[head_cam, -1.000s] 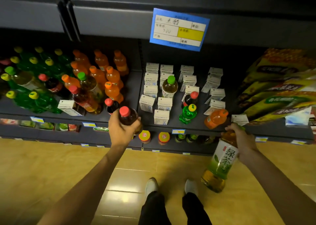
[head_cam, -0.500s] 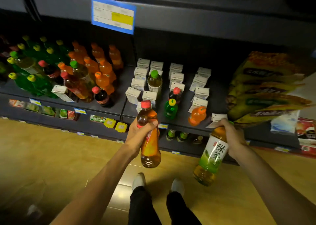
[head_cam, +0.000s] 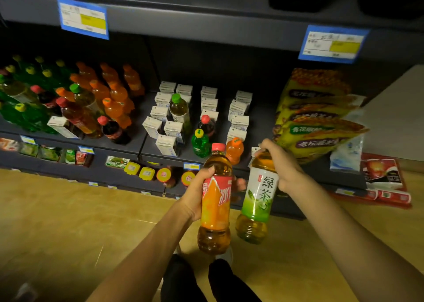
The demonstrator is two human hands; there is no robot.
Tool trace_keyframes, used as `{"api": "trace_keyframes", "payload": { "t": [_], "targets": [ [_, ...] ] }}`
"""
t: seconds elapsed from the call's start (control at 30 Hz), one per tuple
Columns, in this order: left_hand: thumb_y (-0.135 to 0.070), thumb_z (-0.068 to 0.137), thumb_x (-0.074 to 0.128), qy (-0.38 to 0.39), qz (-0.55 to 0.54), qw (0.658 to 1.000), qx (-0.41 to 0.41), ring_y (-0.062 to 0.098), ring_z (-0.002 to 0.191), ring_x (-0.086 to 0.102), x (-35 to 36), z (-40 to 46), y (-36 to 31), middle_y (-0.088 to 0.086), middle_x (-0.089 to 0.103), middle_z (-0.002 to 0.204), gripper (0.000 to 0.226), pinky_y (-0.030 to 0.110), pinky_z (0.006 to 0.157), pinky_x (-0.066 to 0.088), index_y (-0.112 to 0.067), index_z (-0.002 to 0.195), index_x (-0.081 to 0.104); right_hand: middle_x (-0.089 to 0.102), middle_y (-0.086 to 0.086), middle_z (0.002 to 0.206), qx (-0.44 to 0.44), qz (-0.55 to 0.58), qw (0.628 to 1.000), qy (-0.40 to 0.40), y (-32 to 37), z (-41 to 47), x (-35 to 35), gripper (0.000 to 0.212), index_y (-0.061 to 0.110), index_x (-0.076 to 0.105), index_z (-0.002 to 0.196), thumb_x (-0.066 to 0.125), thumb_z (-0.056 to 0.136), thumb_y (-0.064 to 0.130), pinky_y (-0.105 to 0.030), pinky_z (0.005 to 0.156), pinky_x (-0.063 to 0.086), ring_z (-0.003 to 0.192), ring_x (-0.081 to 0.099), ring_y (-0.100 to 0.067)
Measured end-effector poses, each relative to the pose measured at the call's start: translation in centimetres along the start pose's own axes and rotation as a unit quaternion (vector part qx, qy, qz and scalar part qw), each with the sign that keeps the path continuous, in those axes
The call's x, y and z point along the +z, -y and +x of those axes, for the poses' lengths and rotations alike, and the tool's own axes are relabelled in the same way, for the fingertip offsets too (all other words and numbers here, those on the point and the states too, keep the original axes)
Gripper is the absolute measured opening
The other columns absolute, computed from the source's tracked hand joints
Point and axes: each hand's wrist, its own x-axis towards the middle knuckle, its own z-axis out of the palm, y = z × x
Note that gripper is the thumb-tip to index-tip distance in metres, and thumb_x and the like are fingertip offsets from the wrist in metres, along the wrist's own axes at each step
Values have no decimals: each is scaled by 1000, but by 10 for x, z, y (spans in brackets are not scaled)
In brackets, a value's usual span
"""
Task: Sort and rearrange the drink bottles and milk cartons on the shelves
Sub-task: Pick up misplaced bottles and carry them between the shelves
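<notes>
My left hand grips a red-capped iced tea bottle around its middle, upright, in front of the shelf edge. My right hand holds a green tea bottle by its neck, hanging right beside the first bottle. On the shelf behind stand white milk cartons in rows, with a green-capped tea bottle, a dark cola bottle, a green soda bottle and an orange soda bottle mixed among them. To the left, orange bottles and green bottles crowd together.
Yellow noodle packs lean on the shelf's right end. A lower shelf holds jars with yellow and red lids and small packets. Red packs lie at the lower right. Blue price tags hang from the shelf above. My feet stand on the wooden floor.
My left hand has lifted the iced tea bottle off the shelf and brought it right, next to the green tea bottle. The view has shifted to the right.
</notes>
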Motion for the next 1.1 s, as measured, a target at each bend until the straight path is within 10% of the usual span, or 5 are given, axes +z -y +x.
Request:
{"api": "trace_keyframes", "payload": {
  "t": [0.13, 0.4, 0.67, 0.83, 1.1],
  "targets": [
    [-50, 32, 94, 12, -45, 998, 31, 21, 73, 70, 3, 4, 4, 13, 73, 88, 82, 29, 63, 57, -7, 98, 72, 72, -23, 100, 31, -3, 999, 37, 9, 1, 13, 88, 6, 62, 119, 74, 45, 53, -35, 54, 54, 66, 70, -31],
    [-55, 55, 85, 93, -83, 990, 73, 19, 83, 68, -4, 5, 14, 9, 71, 93, 63, 31, 75, 57, -12, 100, 74, 73, -15, 97, 12, -61, 998, 17, 13, 4, 39, 38, 15, 63, 98, 76, 74, 41, -40, 69, 59, 80, 72, -33],
    [-53, 60, 84, 82, -94, 988, 86, 23, 89, 68, -11, 8, 18, 8, 71, 95, 61, 38, 85, 55, -11, 103, 73, 69, -9, 113, 45, -48, 997, 44, 9, 19, 37, 90, 22, 61, 119, 53, 61, 90, -48, 93, 53, 102, 67, -27],
    [-47, 70, 80, 98, -141, 981, 86, 25, 94, 69, -17, 6, 16, 12, 71, 101, 57, 39, 85, 57, -8, 109, 70, 71, -10, 104, -138, -209, 962, -107, -2, 50, -8, 14, 17, 64, 100, 58, 96, 29, -47, 88, 56, 95, 68, -28],
    [-52, 78, 71, 98, -161, 976, 111, 25, 101, 66, -35, 10, 7, 11, 69, 105, 57, 39, 91, 53, -9, 115, 67, 50, -10, 143, -177, -488, 854, -36, -32, 105, -28, 60, 15, 46, 142, 69, 88, 6, -40, 107, 44, 132, 47, -30]
  ]
}}
